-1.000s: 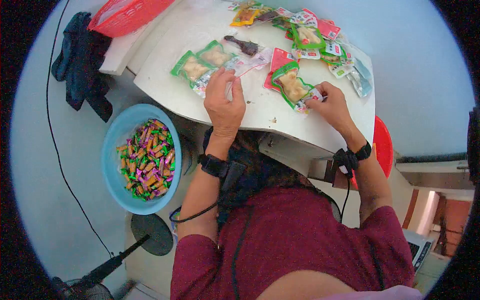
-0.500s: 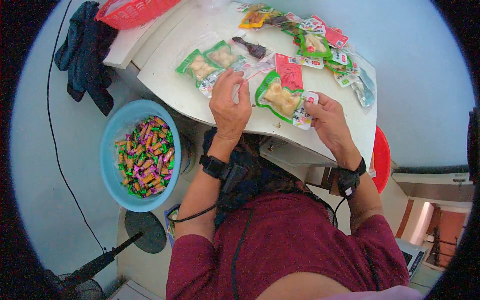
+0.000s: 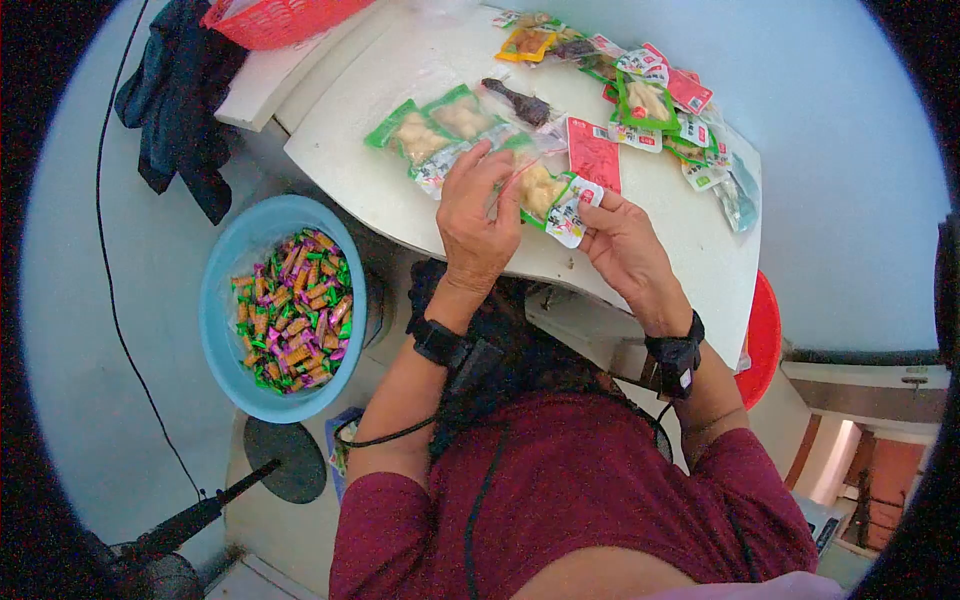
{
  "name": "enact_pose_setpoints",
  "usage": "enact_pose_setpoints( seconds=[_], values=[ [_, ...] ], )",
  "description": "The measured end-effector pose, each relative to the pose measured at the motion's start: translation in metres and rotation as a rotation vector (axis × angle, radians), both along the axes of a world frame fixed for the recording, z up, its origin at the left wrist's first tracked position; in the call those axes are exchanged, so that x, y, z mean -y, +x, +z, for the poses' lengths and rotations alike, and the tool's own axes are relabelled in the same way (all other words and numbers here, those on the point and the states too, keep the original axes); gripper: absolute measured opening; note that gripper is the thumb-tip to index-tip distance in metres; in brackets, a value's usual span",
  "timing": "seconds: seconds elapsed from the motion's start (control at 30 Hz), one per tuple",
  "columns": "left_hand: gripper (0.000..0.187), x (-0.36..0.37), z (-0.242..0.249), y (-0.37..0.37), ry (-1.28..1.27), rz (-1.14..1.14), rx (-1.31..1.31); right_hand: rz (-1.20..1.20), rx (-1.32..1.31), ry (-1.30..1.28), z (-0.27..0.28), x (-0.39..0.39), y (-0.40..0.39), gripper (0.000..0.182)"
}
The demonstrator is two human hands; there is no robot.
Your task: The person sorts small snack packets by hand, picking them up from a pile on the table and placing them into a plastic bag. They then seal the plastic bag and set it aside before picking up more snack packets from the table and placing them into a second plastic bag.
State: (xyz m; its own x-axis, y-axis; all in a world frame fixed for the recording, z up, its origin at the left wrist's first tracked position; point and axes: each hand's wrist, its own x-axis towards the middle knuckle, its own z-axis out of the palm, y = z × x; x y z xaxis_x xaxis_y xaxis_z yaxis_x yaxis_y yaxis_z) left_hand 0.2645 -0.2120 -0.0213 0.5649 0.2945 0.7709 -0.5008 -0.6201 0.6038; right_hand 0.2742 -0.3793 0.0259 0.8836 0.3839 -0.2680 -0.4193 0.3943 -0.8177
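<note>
Across the white table [image 3: 350, 160], the green-edged packet [image 3: 543, 190] had moved toward ten o'clock since the earlier frame, closer to the left hand [image 3: 478, 225], and more of the red packet [image 3: 594, 160] lay uncovered. The right hand [image 3: 632, 255] had come along with it, its thumb and fingers closed in a pinch on the packet's white end. The left hand was half curled, a gap showing between thumb and forefinger, at the red-lined edge of a clear bag [image 3: 550, 140]; whether it gripped the film, I could not tell. The packet's far end overlapped that clear film.

At eleven o'clock from the left hand lay two green-edged packets [image 3: 421, 138], side by side, and at one o'clock a dark drumstick [image 3: 517, 102]. The red packet rested at eleven o'clock from the right hand, with a heap of mixed packets [image 3: 665, 125] beyond at one o'clock. At eight o'clock from the left hand, a blue basin [image 3: 213, 325] held wrapped sweets [image 3: 295, 310].
</note>
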Motion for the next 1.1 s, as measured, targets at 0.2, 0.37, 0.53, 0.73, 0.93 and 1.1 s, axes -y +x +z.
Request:
enact_pose_setpoints(
  seconds=[0.2, 0.37, 0.53, 0.73, 0.93, 1.1],
  values=[
    [0.018, 0.000, 0.002, 0.000, 0.013, -0.011, 0.014, -0.019, 0.024, 0.075, -0.003, -0.018, 0.012, 0.026],
    [0.018, -0.001, 0.001, 0.001, 0.014, -0.005, 0.022, -0.005, 0.043, 0.059, -0.016, -0.032, 0.029, 0.021],
    [0.017, -0.001, 0.004, -0.002, 0.035, -0.016, -0.011, -0.010, 0.017, 0.122, -0.023, -0.044, 0.038, 0.017],
    [0.013, -0.001, 0.005, -0.002, 0.010, -0.054, -0.023, 0.050, 0.017, 0.132, -0.033, -0.059, 0.052, 0.017],
    [0.012, -0.002, 0.003, 0.000, -0.012, -0.087, 0.001, -0.022, 0.012, 0.290, -0.029, -0.084, 0.062, 0.015],
    [0.010, -0.001, 0.003, -0.001, -0.059, -0.101, -0.056, -0.019, -0.050, 0.256, -0.025, -0.090, 0.063, 0.016]
  ],
)
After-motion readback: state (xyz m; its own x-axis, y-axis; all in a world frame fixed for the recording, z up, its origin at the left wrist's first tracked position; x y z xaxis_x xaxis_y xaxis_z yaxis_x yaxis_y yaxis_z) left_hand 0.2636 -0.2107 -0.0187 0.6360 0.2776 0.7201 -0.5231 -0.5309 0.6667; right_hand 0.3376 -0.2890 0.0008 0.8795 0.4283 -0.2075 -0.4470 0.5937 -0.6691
